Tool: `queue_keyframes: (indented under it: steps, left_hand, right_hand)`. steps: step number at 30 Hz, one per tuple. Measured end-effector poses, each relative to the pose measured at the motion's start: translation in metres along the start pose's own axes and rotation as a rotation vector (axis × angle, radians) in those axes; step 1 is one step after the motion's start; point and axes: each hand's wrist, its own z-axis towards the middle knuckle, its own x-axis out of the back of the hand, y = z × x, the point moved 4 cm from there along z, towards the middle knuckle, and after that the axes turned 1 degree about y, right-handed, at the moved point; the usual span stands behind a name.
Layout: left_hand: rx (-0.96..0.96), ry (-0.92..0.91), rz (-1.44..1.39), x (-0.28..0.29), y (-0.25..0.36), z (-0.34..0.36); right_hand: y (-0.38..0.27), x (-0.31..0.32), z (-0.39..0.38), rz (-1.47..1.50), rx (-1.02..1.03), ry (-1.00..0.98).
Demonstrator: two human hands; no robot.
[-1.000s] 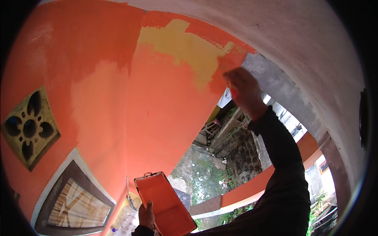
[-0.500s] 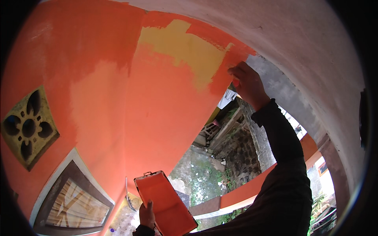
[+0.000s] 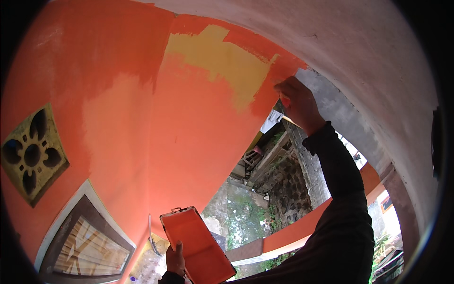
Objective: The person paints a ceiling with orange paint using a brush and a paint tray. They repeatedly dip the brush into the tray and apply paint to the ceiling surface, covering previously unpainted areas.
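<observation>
Some rightward shift in the right hand; left hand still grips tray.

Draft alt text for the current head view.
A person's right hand is raised near the edge of an orange wall, right of a yellow patch, with something orange showing in its grip. Below, the left hand holds an orange rectangular tray. A curtained window and a yellow block with holes sit at left.
</observation>
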Motion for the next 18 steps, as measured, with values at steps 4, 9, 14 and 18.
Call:
queue_keyframes:
  steps: [4, 9, 14, 18]
  left_hand:
    - [0.079, -0.011, 0.032, -0.001, 0.011, -0.003]
    - [-0.024, 0.016, -0.026, -0.002, -0.016, 0.013]
    - [-0.029, -0.03, -0.02, -0.007, -0.035, 0.023]
    - [0.01, -0.041, 0.123, -0.001, -0.034, 0.02]
  right_hand:
    - [0.002, 0.009, 0.001, -0.036, -0.047, 0.085]
    - [-0.007, -0.001, -0.003, 0.027, -0.005, 0.024]
    - [-0.002, 0.004, 0.0, -0.029, -0.023, -0.034]
    - [-0.016, 0.01, 0.004, 0.044, -0.036, 0.029]
